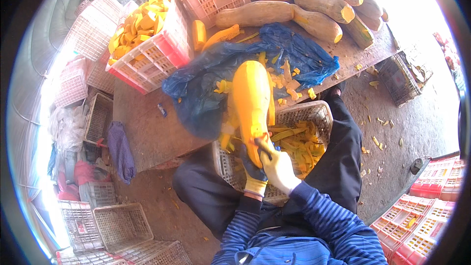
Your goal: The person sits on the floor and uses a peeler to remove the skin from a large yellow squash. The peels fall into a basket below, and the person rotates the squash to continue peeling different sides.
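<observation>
A long peeled orange squash (251, 92) points away from me, its wide far end over a blue plastic sheet (198, 77) on the table. My left hand (254, 173), in a yellow glove with a dark coated palm, holds its near end from below. My right hand (278, 163), in a pale yellow glove, is closed around the dark handle of a tool (265, 145) at that same end; the tool's working part is mostly hidden. Below, between my knees, a plastic crate (323, 112) holds orange peelings (301, 147). Peel scraps (290, 84) lie on the sheet.
Unpeeled long squashes (320, 2) are piled at the table's far right. Crates of cut orange pieces (147, 22) stand at the far left, beside two peeled pieces (199, 35). Stacked crates (415, 221) stand at the lower right, others (123, 224) at lower left. A cloth (121, 151) hangs over the table's left edge.
</observation>
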`<state>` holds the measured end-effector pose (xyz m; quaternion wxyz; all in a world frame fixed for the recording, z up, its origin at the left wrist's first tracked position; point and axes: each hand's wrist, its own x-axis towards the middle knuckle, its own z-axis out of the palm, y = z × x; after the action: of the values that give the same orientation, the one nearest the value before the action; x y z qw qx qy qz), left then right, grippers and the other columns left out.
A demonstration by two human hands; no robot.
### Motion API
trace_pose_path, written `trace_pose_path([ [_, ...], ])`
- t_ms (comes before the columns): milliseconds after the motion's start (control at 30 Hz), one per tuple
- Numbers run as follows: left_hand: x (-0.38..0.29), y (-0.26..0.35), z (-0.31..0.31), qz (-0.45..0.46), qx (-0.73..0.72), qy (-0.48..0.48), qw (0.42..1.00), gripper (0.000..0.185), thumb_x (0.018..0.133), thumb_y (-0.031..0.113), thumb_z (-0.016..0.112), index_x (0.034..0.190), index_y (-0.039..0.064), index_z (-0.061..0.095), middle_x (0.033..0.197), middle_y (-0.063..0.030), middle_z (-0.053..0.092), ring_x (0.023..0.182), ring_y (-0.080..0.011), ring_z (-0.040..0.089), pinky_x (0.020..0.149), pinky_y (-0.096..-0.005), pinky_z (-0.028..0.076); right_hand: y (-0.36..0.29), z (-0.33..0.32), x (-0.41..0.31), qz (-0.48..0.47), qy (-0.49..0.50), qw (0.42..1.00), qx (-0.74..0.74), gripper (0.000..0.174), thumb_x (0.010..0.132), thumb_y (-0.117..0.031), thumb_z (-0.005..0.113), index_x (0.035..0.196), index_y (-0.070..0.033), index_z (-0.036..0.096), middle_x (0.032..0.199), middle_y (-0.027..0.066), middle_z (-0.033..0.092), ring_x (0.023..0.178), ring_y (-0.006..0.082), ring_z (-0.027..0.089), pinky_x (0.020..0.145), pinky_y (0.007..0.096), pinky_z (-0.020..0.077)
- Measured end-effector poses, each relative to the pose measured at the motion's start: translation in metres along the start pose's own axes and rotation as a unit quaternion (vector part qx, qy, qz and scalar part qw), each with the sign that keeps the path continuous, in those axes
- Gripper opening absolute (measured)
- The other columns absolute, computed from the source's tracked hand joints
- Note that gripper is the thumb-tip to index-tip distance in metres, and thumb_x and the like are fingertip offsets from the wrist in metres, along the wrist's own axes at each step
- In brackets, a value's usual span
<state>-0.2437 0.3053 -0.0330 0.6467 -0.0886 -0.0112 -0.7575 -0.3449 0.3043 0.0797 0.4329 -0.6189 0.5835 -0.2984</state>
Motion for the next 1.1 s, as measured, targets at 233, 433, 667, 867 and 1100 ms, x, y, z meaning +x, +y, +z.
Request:
trace_pose_path([
  [233,-0.002,0.012,0.007,-0.070,0.128,0.169,0.975,0.084,0.094,0.073,0.062,0.149,0.009,0.056,0.128,-0.0170,0.069,0.109,-0.0370,0.070,0.098,-0.0552,0.059,0.023,-0.029,-0.048,0.030,-0.067,0.996,0.044,0.036,0.103,-0.022,0.063,0.137,-0.013,0.073,0.096,0.0295,0.074,0.086,0.0429,0.076,0.079,0.0463,0.0592],
  [433,-0.001,0.016,-0.013,0.002,0.126,0.222,0.967,0.084,0.093,0.071,0.066,0.150,0.010,0.058,0.142,-0.0215,0.065,0.127,-0.0437,0.063,0.113,-0.0667,0.045,0.038,-0.061,-0.073,0.056,-0.047,0.994,0.079,0.039,0.102,-0.019,0.063,0.139,-0.009,0.071,0.111,0.0273,0.076,0.096,0.0362,0.078,0.087,0.0398,0.0593],
  [667,0.009,0.001,0.006,0.014,0.141,0.106,0.984,0.088,0.101,0.066,0.057,0.164,0.005,0.040,0.169,-0.0220,0.040,0.158,-0.0373,0.034,0.133,-0.0516,0.021,0.003,-0.032,0.002,-0.003,0.008,0.993,0.120,0.040,0.104,-0.021,0.062,0.142,-0.010,0.069,0.097,0.0188,0.076,0.079,0.0245,0.074,0.076,0.0349,0.0570],
  [867,0.018,-0.003,0.018,0.064,0.141,0.153,0.976,0.085,0.103,0.068,0.053,0.162,0.008,0.041,0.163,-0.0147,0.049,0.147,-0.0307,0.050,0.123,-0.0498,0.041,-0.012,-0.026,0.039,0.039,-0.011,0.979,0.198,0.040,0.105,-0.016,0.062,0.144,-0.011,0.069,0.077,0.0074,0.070,0.059,0.0095,0.061,0.059,0.0299,0.0512],
  [1100,0.009,0.001,0.010,0.051,0.096,0.198,0.974,0.077,0.101,0.060,0.064,0.157,0.010,0.048,0.158,-0.0130,0.054,0.140,-0.0321,0.056,0.117,-0.0507,0.047,0.022,-0.024,0.040,0.023,-0.012,0.972,0.233,0.044,0.105,-0.019,0.060,0.148,-0.011,0.066,0.083,0.0113,0.075,0.067,0.0112,0.067,0.065,0.0310,0.0538],
])
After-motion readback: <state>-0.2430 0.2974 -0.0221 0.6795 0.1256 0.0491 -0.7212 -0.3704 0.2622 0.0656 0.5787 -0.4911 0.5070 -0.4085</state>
